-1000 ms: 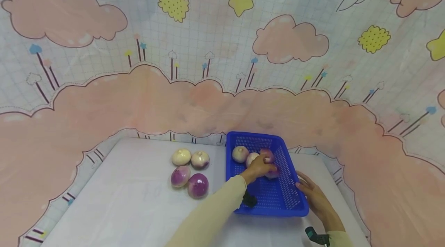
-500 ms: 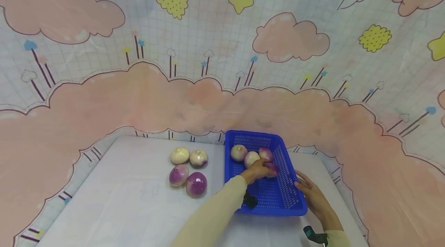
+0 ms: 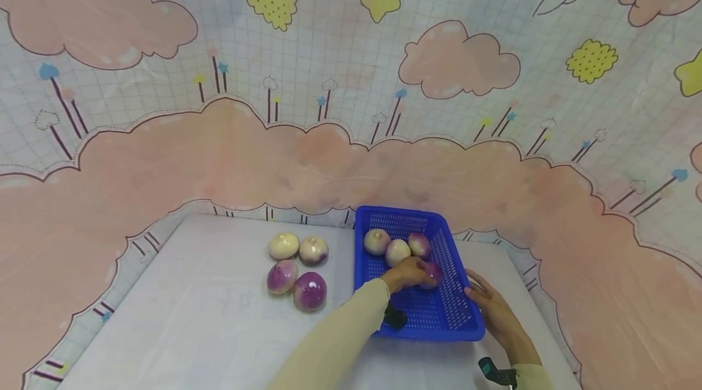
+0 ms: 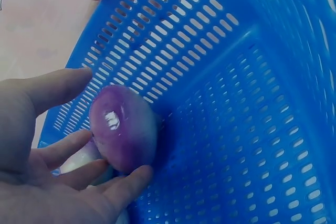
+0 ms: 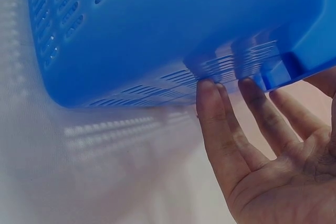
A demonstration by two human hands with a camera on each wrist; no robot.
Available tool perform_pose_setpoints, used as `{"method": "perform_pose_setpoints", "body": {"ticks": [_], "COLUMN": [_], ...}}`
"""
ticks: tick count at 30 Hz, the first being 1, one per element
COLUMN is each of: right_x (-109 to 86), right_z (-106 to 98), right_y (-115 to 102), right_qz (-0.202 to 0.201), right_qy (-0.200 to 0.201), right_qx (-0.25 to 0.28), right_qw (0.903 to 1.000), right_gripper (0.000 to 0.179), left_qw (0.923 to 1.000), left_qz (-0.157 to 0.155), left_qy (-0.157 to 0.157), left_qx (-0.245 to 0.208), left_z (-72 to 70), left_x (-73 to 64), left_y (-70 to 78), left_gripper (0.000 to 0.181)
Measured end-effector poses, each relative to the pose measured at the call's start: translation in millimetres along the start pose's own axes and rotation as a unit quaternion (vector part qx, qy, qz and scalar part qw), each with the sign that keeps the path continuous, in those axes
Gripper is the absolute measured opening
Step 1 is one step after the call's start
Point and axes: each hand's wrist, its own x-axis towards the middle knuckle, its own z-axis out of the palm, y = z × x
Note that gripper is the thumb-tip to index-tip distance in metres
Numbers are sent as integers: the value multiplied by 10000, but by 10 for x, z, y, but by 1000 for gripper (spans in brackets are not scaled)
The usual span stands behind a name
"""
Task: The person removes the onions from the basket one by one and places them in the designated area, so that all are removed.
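Note:
Inside the blue plastic basket (image 3: 419, 334), my left hand (image 3: 407, 273) reaches in and touches a glossy purple-and-white onion (image 3: 432, 275). In the left wrist view the fingers of my left hand (image 4: 63, 182) are spread along the near side of this onion (image 4: 123, 128), and the thumb stands apart from it. My right hand (image 3: 496, 311) is at the basket's right side. Its fingertips touch the outer wall, as the right hand (image 5: 278, 156) in the right wrist view shows. Beyond the left hand sit a pale onion (image 3: 397, 252), another pale onion (image 3: 377, 242) and a purple onion (image 3: 419, 245).
Left of the basket, several onions stand grouped on the white table (image 3: 208, 304): a pale yellowish onion (image 3: 283, 245), a white one with a purple edge (image 3: 314, 250), a half-purple onion (image 3: 282, 276) and a purple one (image 3: 310, 291). A patterned cloth (image 3: 340, 170) hangs behind.
My left hand has drawn back slightly toward me, uncovering the onions farther in. The nearest purple onion sits a little closer to me. My right hand stays at the basket's side.

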Motion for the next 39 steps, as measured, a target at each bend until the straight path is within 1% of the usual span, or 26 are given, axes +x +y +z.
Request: {"method": "perform_pose_setpoints", "body": {"ticks": [2,4,8,12,15,18,21,24,27,30,32,36,39], "right_x": [2,3,-1,-12,-20,-20,-13,-7,-2,-3,-1,1,4], "right_z": [-3,-4,-6,-19,-28,-38,-37,-30,-19,-11,-3,-6,-32], "right_y": [1,0,-2,5,7,7,-4,-12,-21,-22,-17,-12,-11], "right_qz": [3,0,-45,-54,-46,-59,-63,-88,-93,-49,-27,-49,-70], "right_qy": [-8,-1,-55,-103,-90,-134,-81,-117,-122,-57,-56,-138,-155], "right_qx": [7,-4,-62,-64,-44,-82,1,21,10,34,66,39,-6], "right_qw": [10000,10000,10000,9999,9999,9999,9999,9999,9999,10000,10000,9999,9999], "right_gripper": [71,72,72,72,73,72,70,69,70,70,70,68,67], "left_qw": [9999,9993,9964,9922,9906,9916,9939,9969,9987,9985,9981,9983,9987], "left_qz": [-60,-149,-347,-454,-449,-377,-313,-274,-205,-115,-94,-73,15], "left_qy": [-56,-185,-590,-980,-1089,-1055,-911,-690,-463,-364,-350,-436,-423], "left_qx": [-142,-288,-499,-622,-692,-645,-539,-266,116,405,506,385,281], "left_z": [11,19,30,59,89,113,137,161,174,177,167,123,89], "left_x": [3,3,-9,1,16,17,11,10,22,36,38,29,24], "left_y": [-12,-22,-26,-38,-41,-17,18,39,37,17,-6,-19,1], "left_gripper": [51,58,71,74,75,74,70,64,60,61,63,62,60]}}
